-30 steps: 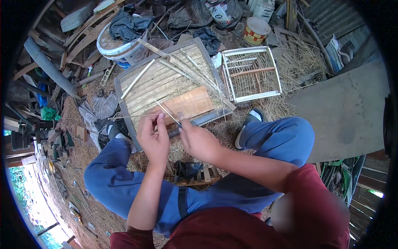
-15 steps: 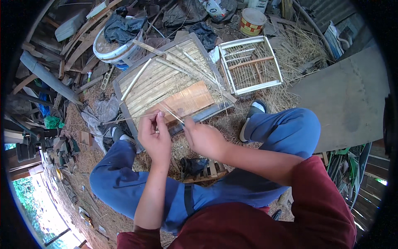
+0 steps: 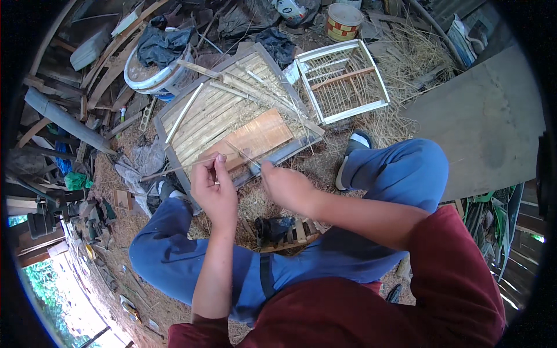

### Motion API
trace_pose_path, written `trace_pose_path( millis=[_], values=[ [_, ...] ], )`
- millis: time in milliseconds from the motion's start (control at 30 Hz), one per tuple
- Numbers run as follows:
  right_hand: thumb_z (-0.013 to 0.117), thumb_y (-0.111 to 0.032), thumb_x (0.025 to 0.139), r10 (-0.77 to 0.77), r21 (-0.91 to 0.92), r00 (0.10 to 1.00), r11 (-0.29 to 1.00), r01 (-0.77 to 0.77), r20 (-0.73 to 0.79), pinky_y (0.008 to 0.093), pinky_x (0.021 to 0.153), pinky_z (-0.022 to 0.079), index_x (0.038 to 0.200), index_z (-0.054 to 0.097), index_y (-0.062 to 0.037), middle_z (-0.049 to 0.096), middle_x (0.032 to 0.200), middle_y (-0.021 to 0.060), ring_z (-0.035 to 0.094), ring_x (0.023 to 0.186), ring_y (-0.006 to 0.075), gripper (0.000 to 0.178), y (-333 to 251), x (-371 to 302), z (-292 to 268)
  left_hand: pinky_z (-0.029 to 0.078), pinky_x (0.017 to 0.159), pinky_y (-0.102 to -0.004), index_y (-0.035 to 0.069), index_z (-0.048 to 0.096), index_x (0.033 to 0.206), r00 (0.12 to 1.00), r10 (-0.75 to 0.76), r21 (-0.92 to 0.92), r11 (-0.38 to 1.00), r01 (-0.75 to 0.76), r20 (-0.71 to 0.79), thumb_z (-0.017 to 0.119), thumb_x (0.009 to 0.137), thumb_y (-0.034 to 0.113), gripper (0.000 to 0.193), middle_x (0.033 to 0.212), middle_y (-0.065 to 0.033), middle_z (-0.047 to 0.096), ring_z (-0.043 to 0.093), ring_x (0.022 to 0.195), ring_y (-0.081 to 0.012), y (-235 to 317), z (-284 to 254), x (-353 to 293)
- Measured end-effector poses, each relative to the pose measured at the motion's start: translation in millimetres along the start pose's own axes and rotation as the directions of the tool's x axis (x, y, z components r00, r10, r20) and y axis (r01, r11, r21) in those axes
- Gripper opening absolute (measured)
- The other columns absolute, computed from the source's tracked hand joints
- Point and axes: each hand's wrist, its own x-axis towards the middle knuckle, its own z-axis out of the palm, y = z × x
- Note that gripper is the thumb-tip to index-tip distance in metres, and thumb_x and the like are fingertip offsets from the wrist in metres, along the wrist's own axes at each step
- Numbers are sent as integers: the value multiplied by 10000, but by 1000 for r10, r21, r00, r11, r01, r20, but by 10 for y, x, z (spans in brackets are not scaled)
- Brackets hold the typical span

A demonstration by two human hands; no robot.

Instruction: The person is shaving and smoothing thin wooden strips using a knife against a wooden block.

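Note:
My left hand [image 3: 215, 188] pinches a thin wooden stick [image 3: 174, 170] between thumb and fingers, its long end reaching out to the left. In my right hand [image 3: 291, 188] is a knife [image 3: 246, 155] with a narrow blade, pointing up and left, close to the stick's near end; its handle is hidden in my grip. Both hands hover above the near edge of a slatted wooden panel [image 3: 188, 132] with a grey frame. A smooth brown plank [image 3: 264, 132] lies on that panel just beyond my hands, with several loose wood strips [image 3: 184, 113] farther up.
A white-framed cage [image 3: 358, 109] with thin bars stands beyond my right foot. A white bucket [image 3: 133, 81] with black plastic sits at the far left, a red-and-yellow tub [image 3: 342, 26] at the back. A large flat sheet [image 3: 476, 124] lies right; straw and shavings cover the ground.
The knife blade has tilted a little more upright and shifted slightly against the stick. My left hand keeps its pinch. The whole view has shifted slightly.

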Motion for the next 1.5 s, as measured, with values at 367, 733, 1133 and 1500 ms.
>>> trace_pose_path(
  millis=[367, 733, 1133, 1500],
  values=[
    [507, -194, 1029, -28, 19, 998, 999, 27, 48, 583, 671, 583, 1079, 520, 64, 708, 797, 292, 721, 750, 484, 264, -301, 30, -225, 522, 741, -238, -77, 691, 1045, 1000, 29, -16, 999, -29, 3, 663, 1039, 40, 120, 964, -74, 669, 624, 837, -81, -54, -41, -5],
    [522, -223, 1045, -127, 10, 991, 992, 128, -36, 598, 633, 572, 1103, 502, 42, 682, 720, 282, 699, 687, 494, 273, -205, 26, -186, 509, 703, -279, -43, 702, 1018, 993, 110, 190, 975, -115, 36, 665, 1008, 7, 63, 907, -95, 660, 617, 779, -140, -24, -101, -46],
    [514, -185, 1023, -66, -34, 998, 997, 65, -12, 587, 615, 575, 1066, 503, 49, 685, 714, 279, 699, 663, 490, 238, -220, 25, -163, 499, 691, -286, -43, 695, 1001, 992, 124, 143, 982, -125, 18, 664, 1004, 18, 68, 898, -104, 660, 613, 769, -157, 7, -104, -25],
    [527, -177, 1001, -8, -25, 1000, 1000, 8, 14, 568, 674, 601, 1104, 537, 59, 731, 793, 260, 740, 750, 459, 257, -166, 14, -117, 494, 669, -275, -72, 690, 987, 997, 71, 42, 997, -71, -12, 680, 1010, 32, 107, 896, -90, 665, 583, 742, -114, -7, -31, -25]
  ],
)
